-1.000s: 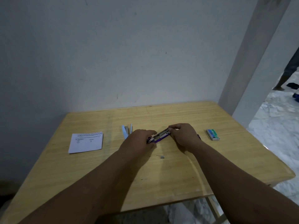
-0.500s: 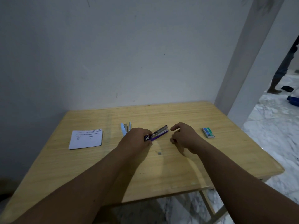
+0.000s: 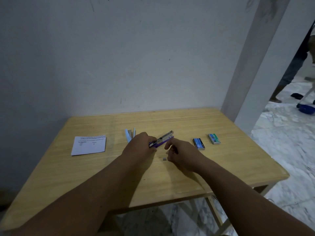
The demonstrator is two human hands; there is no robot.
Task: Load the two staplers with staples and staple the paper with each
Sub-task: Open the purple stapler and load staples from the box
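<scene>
My left hand [image 3: 139, 144] grips the rear of a purple stapler [image 3: 164, 138] whose metal magazine points up and to the right. My right hand [image 3: 180, 153] hovers just right of it, fingers loosely curled and empty, its fingertips close to a small grey strip of staples [image 3: 164, 158] lying on the table. A light blue stapler [image 3: 129, 134] lies hinged open behind my left hand. The folded white paper [image 3: 89, 144] rests on the left. A blue staple box [image 3: 198, 143] and a green staple box [image 3: 214, 138] sit to the right.
The wooden table [image 3: 230, 167] stands against a white wall, with a pillar at its back right corner. Beyond the right edge is marble floor, where another person's legs and a blue object show far off.
My right hand let go of the stapler's front end and drew back toward me, near the loose staples. The blue staple box, hidden before, is now uncovered. My left hand kept its grip.
</scene>
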